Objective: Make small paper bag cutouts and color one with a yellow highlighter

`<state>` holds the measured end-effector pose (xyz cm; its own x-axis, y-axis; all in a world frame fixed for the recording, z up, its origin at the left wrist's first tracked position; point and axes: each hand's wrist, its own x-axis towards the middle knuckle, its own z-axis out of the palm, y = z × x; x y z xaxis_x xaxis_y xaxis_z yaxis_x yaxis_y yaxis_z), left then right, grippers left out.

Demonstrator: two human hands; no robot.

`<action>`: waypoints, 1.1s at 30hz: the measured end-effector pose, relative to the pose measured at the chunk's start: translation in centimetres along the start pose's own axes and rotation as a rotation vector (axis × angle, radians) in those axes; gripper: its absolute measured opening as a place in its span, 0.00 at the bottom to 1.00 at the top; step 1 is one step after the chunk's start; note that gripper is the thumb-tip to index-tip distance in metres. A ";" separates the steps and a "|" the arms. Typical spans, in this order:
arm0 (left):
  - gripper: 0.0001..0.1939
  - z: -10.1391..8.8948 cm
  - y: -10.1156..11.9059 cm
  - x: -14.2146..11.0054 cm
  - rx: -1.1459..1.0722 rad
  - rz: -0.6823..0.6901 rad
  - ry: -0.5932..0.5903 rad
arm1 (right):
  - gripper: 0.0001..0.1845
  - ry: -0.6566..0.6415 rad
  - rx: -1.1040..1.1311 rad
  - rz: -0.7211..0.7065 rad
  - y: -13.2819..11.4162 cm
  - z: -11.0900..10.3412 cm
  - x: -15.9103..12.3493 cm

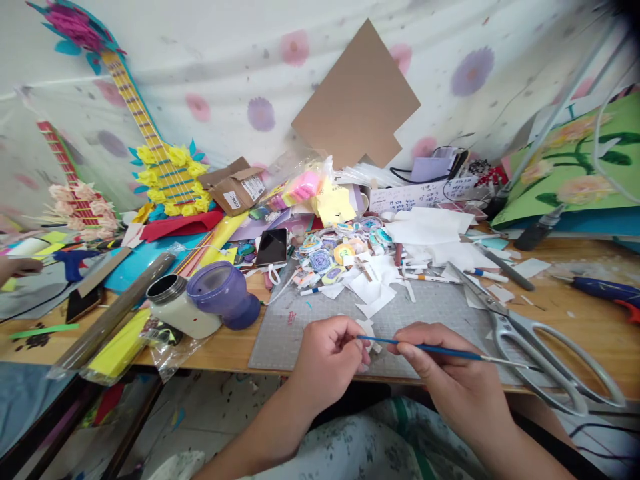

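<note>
My left hand [327, 357] is closed in a pinch near the mat's front edge, at a small whitish piece [367, 328], possibly cut paper, that shows partly behind the fingers. Between the fingertips of my right hand [450, 373] is a slim blue-handled paintbrush [445, 349]. Its handle end points left and meets the left fingers, while the thin metal end points right; bristles are too small to make out. Both hands are over the grey cutting mat [280, 333]. Big silver scissors [537, 347] lie right of my right hand.
Paper scraps [373, 287] and small colourful painted pieces [320, 260] are heaped behind the hands. A purple cup [225, 293], a whitish jar [185, 313] and a phone [271, 247] stand or lie leftward. Another person's hand [20, 268] shows at far left.
</note>
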<state>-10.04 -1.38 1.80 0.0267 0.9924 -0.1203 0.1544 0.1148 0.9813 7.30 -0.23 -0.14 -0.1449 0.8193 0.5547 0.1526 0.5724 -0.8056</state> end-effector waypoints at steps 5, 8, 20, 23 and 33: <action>0.07 0.0 -0.2 -0.1 0.055 0.063 0.044 | 0.05 0.013 -0.005 0.020 0.2 0.2 -0.1; 0.07 0.0 -0.5 -0.1 0.063 0.077 0.072 | 0.02 0.014 0.017 0.026 0.5 0.3 -0.5; 0.11 0.1 0.0 0.0 -0.262 -0.116 -0.050 | 0.03 0.024 0.071 0.059 0.5 0.1 -0.3; 0.11 0.0 -0.2 0.0 -0.252 -0.123 -0.040 | 0.03 -0.047 0.089 -0.023 0.1 -0.1 0.0; 0.08 0.0 -0.3 -0.3 -0.257 -0.132 -0.026 | 0.17 -0.238 0.068 -0.209 -0.5 -0.4 0.1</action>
<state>-10.14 -1.68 1.54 0.0490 0.9669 -0.2503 -0.0965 0.2541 0.9624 7.61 -0.44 0.37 -0.3922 0.6491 0.6518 0.0309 0.7175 -0.6959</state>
